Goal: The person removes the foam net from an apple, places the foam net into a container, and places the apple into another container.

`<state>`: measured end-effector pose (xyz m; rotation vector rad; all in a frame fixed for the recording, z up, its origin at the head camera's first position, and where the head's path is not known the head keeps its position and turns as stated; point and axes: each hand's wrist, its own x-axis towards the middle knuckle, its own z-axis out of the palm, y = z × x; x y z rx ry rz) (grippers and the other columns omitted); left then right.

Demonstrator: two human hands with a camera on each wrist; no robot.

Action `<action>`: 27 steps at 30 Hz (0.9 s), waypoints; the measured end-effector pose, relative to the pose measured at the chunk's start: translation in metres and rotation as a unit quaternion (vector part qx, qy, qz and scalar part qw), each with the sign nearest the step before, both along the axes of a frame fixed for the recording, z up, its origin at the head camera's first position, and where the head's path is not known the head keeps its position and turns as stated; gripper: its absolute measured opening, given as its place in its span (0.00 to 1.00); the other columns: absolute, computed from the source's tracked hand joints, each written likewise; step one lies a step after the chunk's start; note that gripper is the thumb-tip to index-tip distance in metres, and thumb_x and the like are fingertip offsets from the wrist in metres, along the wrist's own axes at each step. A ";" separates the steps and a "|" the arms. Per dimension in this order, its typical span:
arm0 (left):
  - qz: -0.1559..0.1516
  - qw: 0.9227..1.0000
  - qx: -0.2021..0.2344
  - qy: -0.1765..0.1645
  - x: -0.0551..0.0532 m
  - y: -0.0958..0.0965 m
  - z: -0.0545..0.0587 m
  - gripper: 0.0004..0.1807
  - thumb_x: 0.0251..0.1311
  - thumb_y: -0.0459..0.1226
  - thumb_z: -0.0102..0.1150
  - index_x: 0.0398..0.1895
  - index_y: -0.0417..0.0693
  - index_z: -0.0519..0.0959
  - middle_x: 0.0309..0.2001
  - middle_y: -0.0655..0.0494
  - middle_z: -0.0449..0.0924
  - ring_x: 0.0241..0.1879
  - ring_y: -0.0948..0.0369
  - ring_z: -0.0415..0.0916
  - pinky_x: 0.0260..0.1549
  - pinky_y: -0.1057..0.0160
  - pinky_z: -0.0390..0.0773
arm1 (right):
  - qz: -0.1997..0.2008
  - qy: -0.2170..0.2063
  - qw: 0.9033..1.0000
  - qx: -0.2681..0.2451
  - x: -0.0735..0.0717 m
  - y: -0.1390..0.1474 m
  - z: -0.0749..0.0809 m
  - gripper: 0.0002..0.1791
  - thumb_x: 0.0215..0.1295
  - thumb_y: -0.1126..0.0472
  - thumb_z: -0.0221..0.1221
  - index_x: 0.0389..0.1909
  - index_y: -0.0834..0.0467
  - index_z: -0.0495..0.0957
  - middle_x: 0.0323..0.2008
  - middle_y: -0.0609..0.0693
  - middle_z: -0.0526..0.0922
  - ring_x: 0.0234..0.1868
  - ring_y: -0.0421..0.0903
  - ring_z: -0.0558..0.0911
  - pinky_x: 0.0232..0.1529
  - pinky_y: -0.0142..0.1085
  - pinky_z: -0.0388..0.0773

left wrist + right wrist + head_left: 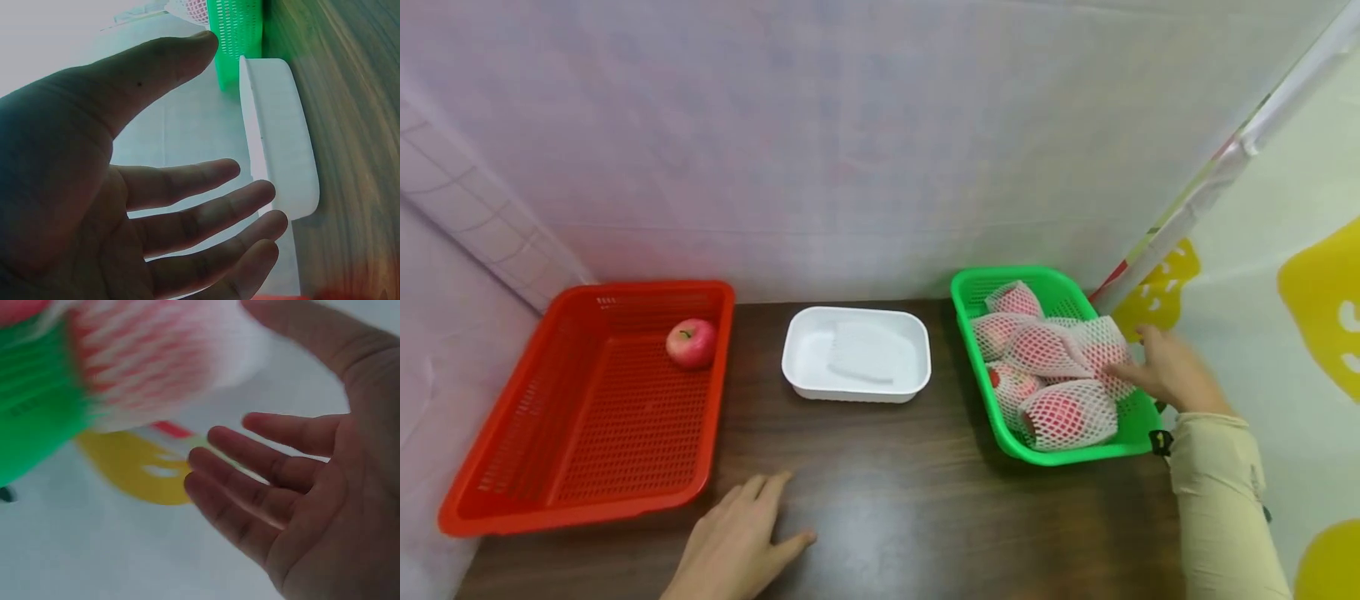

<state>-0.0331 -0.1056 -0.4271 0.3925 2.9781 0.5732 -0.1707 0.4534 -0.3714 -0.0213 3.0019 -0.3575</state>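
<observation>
At the right edge of the green basket [1015, 450], my right hand [1172, 371] reaches over the rim with fingers spread. It is nearest to an apple in a white foam net [1101, 350]; in the right wrist view that netted apple [150, 356] sits beside my thumb, and the palm holds nothing. Several other netted apples [1063, 417] fill the basket. My left hand [733, 533] is low over the brown table, fingers extended and thumb apart, with nothing in it. A bare red apple [692, 343] lies in the red basket [711, 417], near its back right corner.
Between the baskets stands a white tray [801, 358] with an empty white foam net [868, 350] lying in it. A pale cloth wall [842, 167] rises behind the table [865, 492], and another with yellow prints [1262, 275] stands close on the right.
</observation>
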 end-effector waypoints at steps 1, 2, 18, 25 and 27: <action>0.000 1.000 0.000 -0.002 0.001 0.000 0.000 0.39 0.45 0.57 0.76 0.57 0.44 0.78 0.48 0.49 0.80 0.44 0.49 0.79 0.38 0.46 0.80 | 0.002 -0.018 1.000 -0.003 -0.005 0.005 -0.005 0.54 0.64 0.37 0.63 0.65 0.81 0.57 0.54 0.82 0.68 0.51 0.77 0.71 0.47 0.67 0.71; 0.000 1.000 0.000 -0.004 0.001 0.000 0.000 0.39 0.45 0.57 0.76 0.57 0.44 0.78 0.48 0.49 0.80 0.44 0.49 0.79 0.38 0.46 0.80 | 0.007 -0.031 0.999 -0.008 -0.009 0.009 -0.011 0.54 0.62 0.35 0.64 0.63 0.80 0.60 0.51 0.80 0.72 0.47 0.74 0.75 0.44 0.64 0.74; 0.004 1.000 0.010 0.006 0.004 -0.004 -0.005 0.36 0.47 0.55 0.76 0.56 0.46 0.79 0.49 0.51 0.80 0.46 0.50 0.79 0.39 0.46 0.80 | 0.004 -0.029 0.999 -0.036 -0.017 0.007 -0.015 0.58 0.55 0.36 0.70 0.66 0.77 0.57 0.55 0.79 0.65 0.52 0.73 0.67 0.44 0.66 0.72; 0.003 1.000 0.014 0.004 0.003 -0.001 -0.004 0.34 0.48 0.55 0.75 0.56 0.47 0.79 0.49 0.51 0.80 0.46 0.50 0.79 0.40 0.46 0.80 | 0.041 0.065 0.997 -0.016 0.009 -0.028 0.039 0.53 0.51 0.43 0.75 0.65 0.72 0.60 0.49 0.75 0.62 0.43 0.68 0.69 0.32 0.59 0.75; 0.003 1.000 0.016 0.006 0.002 0.000 -0.004 0.34 0.49 0.55 0.75 0.55 0.47 0.79 0.49 0.51 0.81 0.46 0.50 0.79 0.41 0.46 0.80 | 0.081 0.108 0.991 -0.014 0.020 -0.051 0.047 0.51 0.49 0.46 0.77 0.65 0.68 0.63 0.48 0.71 0.65 0.41 0.64 0.72 0.31 0.56 0.76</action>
